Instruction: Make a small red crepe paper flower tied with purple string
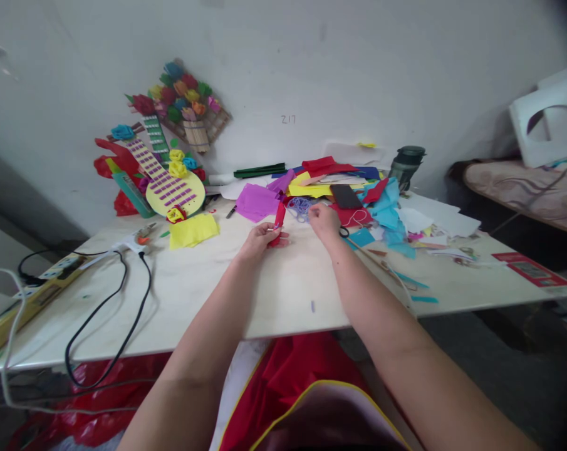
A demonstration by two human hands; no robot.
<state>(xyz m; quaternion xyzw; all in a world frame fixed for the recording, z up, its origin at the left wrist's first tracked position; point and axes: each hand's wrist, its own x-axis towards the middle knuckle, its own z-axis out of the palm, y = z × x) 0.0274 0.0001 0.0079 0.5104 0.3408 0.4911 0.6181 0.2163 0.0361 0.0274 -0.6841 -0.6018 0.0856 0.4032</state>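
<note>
In the head view my left hand (264, 239) is closed around a narrow piece of red paper (280, 215), which sticks up between thumb and fingers. My right hand (324, 220) is a little to the right, its fingertips pinched together. Whatever they hold, if anything, is too small to make out. Just behind the right fingertips lies a tangle of bluish-purple yarn (300, 207). A purple sheet (257, 202) lies behind the left hand. Right of the right hand are a dark phone (346, 196) and a red sheet (351, 216) with white string on it.
A yellow paper guitar (180, 191) with paper flowers leans at the back left, near a yellow folded sheet (195, 231). Black cables (123, 285) cross the left side. Blue scraps (385, 210), a thin stick (368, 252) and a dark bottle (406, 166) are on the right.
</note>
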